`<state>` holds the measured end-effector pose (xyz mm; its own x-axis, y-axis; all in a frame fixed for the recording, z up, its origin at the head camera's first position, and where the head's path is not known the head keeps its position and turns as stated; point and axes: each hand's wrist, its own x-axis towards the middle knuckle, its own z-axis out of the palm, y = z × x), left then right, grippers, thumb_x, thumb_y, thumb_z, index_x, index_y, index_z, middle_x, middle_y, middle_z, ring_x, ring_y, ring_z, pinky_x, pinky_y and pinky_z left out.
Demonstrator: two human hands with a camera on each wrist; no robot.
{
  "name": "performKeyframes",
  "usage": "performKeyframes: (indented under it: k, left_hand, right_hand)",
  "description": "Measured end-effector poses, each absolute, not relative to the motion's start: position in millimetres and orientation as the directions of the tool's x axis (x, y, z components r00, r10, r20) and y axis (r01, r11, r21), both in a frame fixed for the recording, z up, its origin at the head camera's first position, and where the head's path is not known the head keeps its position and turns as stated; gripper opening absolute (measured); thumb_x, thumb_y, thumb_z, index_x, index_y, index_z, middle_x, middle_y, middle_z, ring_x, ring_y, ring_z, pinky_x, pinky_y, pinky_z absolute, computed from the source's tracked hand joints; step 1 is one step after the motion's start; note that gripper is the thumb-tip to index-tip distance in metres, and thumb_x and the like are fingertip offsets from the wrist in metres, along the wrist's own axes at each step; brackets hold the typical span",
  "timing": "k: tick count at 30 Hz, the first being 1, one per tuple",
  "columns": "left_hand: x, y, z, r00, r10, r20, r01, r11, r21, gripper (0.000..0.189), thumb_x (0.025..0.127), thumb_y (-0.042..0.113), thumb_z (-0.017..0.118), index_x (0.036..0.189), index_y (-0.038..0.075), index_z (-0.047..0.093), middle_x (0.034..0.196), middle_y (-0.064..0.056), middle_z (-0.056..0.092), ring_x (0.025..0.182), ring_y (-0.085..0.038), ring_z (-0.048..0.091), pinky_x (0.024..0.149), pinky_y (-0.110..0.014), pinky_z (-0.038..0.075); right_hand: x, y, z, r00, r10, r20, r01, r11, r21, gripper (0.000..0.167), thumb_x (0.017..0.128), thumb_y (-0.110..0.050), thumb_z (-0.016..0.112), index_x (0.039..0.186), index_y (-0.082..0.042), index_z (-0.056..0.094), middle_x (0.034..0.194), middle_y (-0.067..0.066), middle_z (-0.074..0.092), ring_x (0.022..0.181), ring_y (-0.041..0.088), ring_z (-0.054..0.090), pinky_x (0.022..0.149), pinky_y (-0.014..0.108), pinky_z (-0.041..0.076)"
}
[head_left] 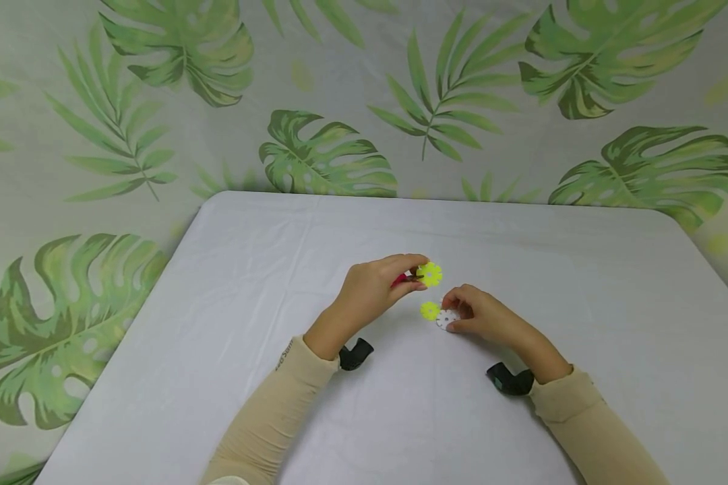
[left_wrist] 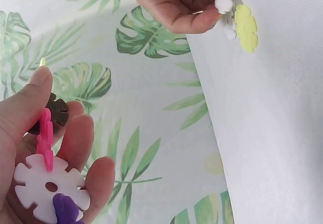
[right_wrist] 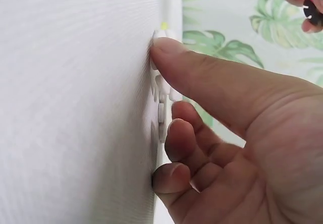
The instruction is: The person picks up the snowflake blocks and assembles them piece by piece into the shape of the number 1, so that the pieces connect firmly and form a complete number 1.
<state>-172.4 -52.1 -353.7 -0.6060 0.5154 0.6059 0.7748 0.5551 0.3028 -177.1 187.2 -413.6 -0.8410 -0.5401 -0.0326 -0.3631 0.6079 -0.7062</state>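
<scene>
My left hand grips a small chain of interlocking flower discs above the table. A yellow disc forms its far end. Behind the thumb comes a dark brown disc, then a pink disc, a white disc and a purple disc by the palm. Low at the tabletop, my right hand pinches another white flower disc between thumb and fingers. Beside it a loose yellow flower disc lies on the cloth, left of the right fingertips. More white pieces show beyond the right fingers.
A white cloth covers the table, whose rounded far edge meets a leaf-print backdrop. Black wrist cameras stick out below each wrist, the left camera and the right camera, both close over the cloth.
</scene>
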Motion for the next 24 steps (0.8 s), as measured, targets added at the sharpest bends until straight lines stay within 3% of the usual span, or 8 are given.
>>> performKeyframes:
  k: [7,13,18,24]
  left_hand:
    - [-173,-52,-353,-0.605,0.513,0.610,0.774,0.560,0.296,0.037,0.076,0.029,0.071,0.109,0.013,0.062,0.089,0.008,0.065,0.075,0.000,0.060,0.056,-0.013,0.042]
    - [-173,-53,-353,-0.611,0.512,0.603,0.770,0.559,0.306,0.037,0.077,0.028,0.071,0.109,0.013,0.062,0.091,0.007,0.065,0.075,-0.001,0.060,0.058,-0.012,0.043]
    - [-174,-53,-354,-0.618,0.514,0.595,0.766,0.563,0.310,0.038,0.075,0.027,0.072,0.109,0.013,0.063,0.090,0.008,0.065,0.076,0.000,0.059,0.059,-0.013,0.043]
    - [-174,-54,-355,-0.621,0.526,0.582,0.765,0.569,0.302,0.037,0.076,0.030,0.070,0.109,0.013,0.062,0.089,0.009,0.064,0.076,0.001,0.059,0.058,-0.012,0.042]
  right_hand:
    - [-177,187,-398,-0.850,-0.527,-0.028,-0.312,0.546,-0.778,0.016,0.081,-0.009,0.067,0.095,-0.008,0.057,0.082,0.003,0.055,0.072,0.019,0.054,0.063,0.028,0.047]
    - [-176,189,-376,-0.881,-0.462,0.099,-0.321,0.433,-0.842,0.021,0.083,-0.007,0.064,0.102,0.002,0.057,0.085,0.010,0.059,0.073,0.022,0.060,0.066,0.030,0.051]
    - [-174,188,-359,-0.889,-0.402,0.218,-0.377,0.374,-0.847,0.021,0.083,-0.009,0.064,0.100,0.002,0.058,0.082,0.011,0.060,0.073,0.019,0.061,0.068,0.025,0.049]
    - [-174,184,-348,-0.884,-0.352,0.307,-0.423,0.327,-0.845,0.016,0.081,0.001,0.063,0.097,0.002,0.058,0.085,0.011,0.060,0.073,0.015,0.060,0.068,0.021,0.048]
